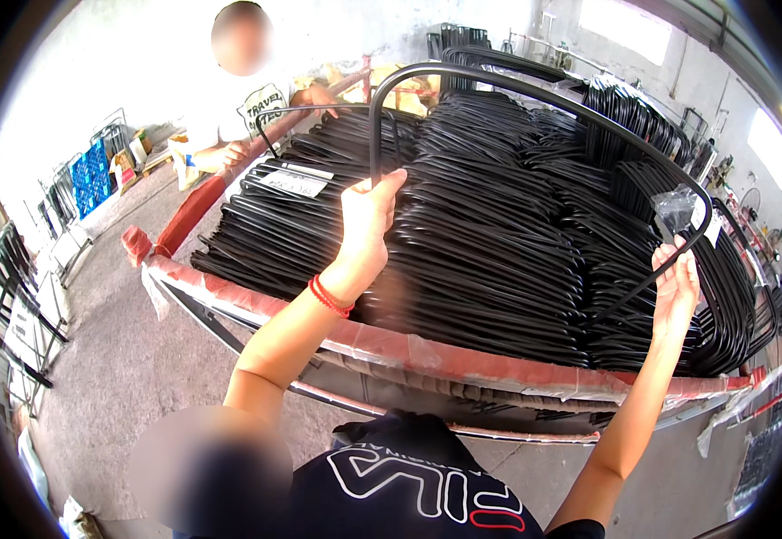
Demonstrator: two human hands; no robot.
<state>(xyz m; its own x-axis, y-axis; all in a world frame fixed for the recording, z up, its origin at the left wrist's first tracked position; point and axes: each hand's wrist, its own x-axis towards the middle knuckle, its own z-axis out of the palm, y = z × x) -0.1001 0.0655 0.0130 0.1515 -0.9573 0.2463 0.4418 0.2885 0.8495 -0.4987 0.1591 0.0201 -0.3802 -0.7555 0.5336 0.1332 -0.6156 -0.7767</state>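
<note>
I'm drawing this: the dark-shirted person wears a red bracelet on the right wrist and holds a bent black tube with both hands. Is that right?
Almost: the head view shows the red bracelet on the left wrist. The left hand and right hand do hold the bent black tube.

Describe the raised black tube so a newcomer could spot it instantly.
Find the big red-edged rack packed with black tubes. Above it, one bent tube arches between the wearer's left hand and right hand. Only this one spans both; most neighbours lie stacked.
</note>
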